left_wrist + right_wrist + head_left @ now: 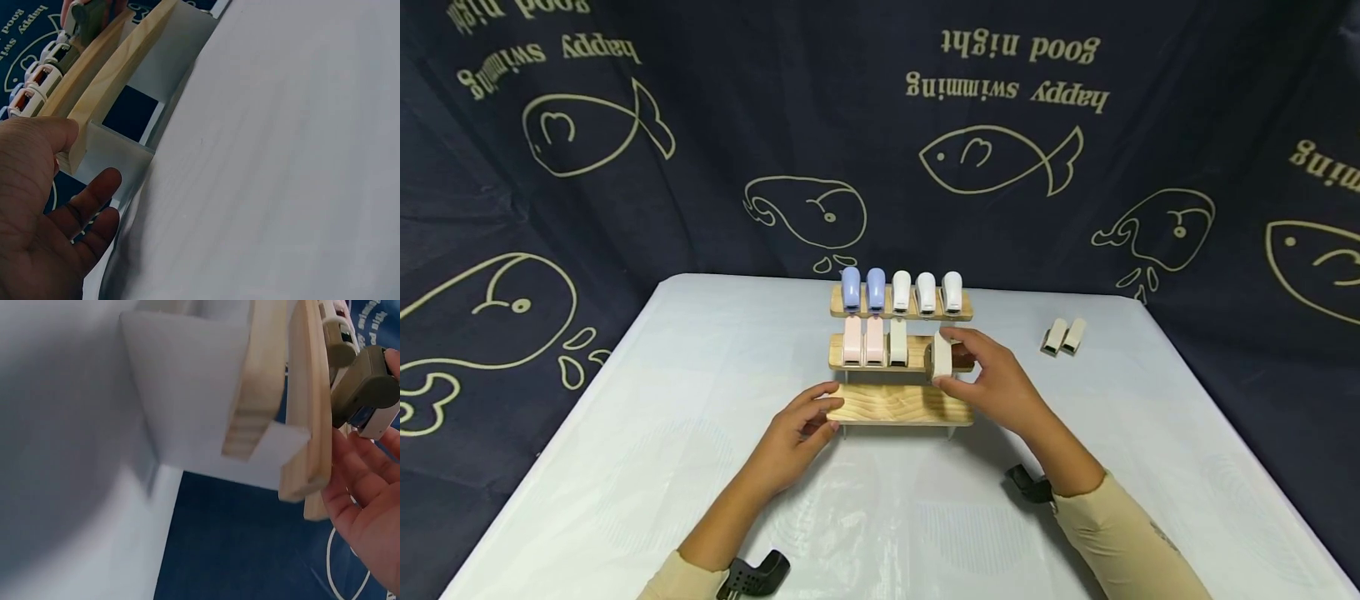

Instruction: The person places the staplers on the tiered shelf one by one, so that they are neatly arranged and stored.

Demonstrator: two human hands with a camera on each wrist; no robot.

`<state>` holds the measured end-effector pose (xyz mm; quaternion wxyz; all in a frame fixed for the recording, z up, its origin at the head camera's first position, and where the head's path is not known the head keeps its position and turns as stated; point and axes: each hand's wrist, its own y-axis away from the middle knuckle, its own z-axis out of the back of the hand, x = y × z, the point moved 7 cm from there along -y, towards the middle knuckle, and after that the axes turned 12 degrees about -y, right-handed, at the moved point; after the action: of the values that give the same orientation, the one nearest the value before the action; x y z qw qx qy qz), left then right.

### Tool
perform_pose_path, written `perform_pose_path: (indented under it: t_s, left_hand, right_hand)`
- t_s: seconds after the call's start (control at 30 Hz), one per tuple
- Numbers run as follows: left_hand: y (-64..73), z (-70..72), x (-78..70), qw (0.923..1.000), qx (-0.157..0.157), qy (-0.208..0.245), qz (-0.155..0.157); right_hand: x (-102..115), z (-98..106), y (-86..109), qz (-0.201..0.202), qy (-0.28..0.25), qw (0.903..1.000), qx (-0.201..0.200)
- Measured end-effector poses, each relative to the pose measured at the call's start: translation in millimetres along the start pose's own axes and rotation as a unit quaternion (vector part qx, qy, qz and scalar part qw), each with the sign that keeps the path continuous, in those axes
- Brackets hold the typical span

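A white and olive-brown mini stapler [943, 357] is held between the thumb and fingers of my right hand [996, 379], at the right end of the middle shelf [916, 353]. In the right wrist view the stapler [367, 387] is tilted, its olive side facing the camera. Left of it on that shelf stand two pink staplers [863, 342] and a pale greenish one [898, 342]. My left hand [790, 437] touches the left end of the lowest wooden shelf [898, 405]; in the left wrist view, two of its fingers [100, 190] extend past the board, touching nothing.
On the top shelf [837, 309] stand two blue staplers [862, 289] and three white staplers [926, 292]. Two more cream staplers [1063, 336] lie on the white-covered table [700, 483] to the right. A dark curtain [880, 108] with fish drawings hangs behind.
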<state>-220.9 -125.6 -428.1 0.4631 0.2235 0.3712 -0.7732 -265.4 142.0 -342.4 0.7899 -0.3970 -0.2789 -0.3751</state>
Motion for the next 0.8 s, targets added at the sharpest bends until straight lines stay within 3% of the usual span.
perform_pose_path:
  t_s: [0.2,0.57,0.8]
  left_hand:
    - [0.2,-0.9,-0.9,1.0,0.0,-0.002,-0.005]
    - [-0.2,-1.7,1.3,1.0,0.007,-0.007,0.001]
    - [0.5,-0.5,1.6,1.0,0.006,-0.007,0.001]
  right_hand:
    - [-1,-11,-3.4,-0.017,-0.007,0.9998,0.009]
    - [2,-20,-6.6,0.064,0.017,0.9976,-0.019]
    - [1,-22,-6.1,0.068,0.029,0.9967,-0.034]
